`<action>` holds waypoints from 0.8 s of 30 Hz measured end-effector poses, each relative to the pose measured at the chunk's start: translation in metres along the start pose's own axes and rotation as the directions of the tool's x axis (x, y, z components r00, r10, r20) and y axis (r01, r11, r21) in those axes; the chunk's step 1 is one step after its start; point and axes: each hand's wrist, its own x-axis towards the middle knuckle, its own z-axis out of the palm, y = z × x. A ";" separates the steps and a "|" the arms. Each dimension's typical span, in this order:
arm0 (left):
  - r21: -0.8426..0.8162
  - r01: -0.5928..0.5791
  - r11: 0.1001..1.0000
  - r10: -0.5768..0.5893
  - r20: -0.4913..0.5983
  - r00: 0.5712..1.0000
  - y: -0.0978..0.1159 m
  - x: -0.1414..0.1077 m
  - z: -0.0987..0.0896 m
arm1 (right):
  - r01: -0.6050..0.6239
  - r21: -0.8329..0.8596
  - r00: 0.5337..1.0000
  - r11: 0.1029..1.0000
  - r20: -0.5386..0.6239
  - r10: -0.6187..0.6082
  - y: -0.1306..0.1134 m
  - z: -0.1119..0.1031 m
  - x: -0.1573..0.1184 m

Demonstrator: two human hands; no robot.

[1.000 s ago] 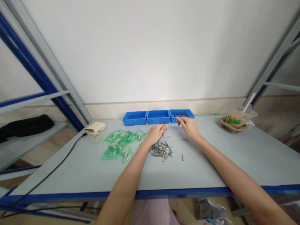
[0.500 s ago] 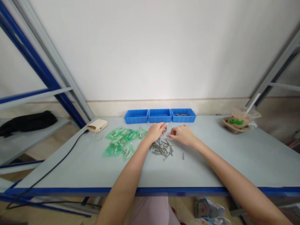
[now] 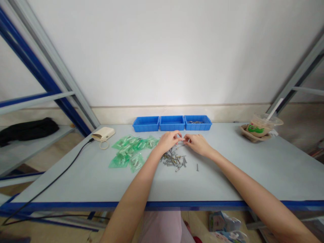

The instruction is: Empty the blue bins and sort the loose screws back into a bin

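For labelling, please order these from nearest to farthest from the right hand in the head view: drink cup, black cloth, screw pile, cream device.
1. Screw pile: left of the right hand
2. Drink cup: to the right
3. Cream device: well left
4. Black cloth: far left

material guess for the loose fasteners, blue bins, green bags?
Loose fasteners: likely metal, grey sheen, some pieces brassy.
Blue bins: probably moulded plastic, smooth, evenly coloured walls.
Green bags: seemingly thin plastic film, slightly glossy; contents show through.
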 end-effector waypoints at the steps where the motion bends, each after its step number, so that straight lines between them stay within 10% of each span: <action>1: 0.002 -0.012 1.000 0.012 0.012 1.000 0.001 0.000 0.000 | -0.003 0.049 1.000 0.999 -0.021 0.005 0.003 0.000 0.001; 15: 0.020 -0.048 0.999 0.049 -0.039 0.998 0.002 0.000 -0.001 | -0.006 0.527 0.981 0.850 -0.162 0.108 0.019 0.000 0.013; 24: -0.022 -0.069 0.997 0.068 -0.022 0.997 0.002 0.000 0.001 | 0.017 0.145 0.967 0.989 -0.253 0.020 0.014 -0.015 0.005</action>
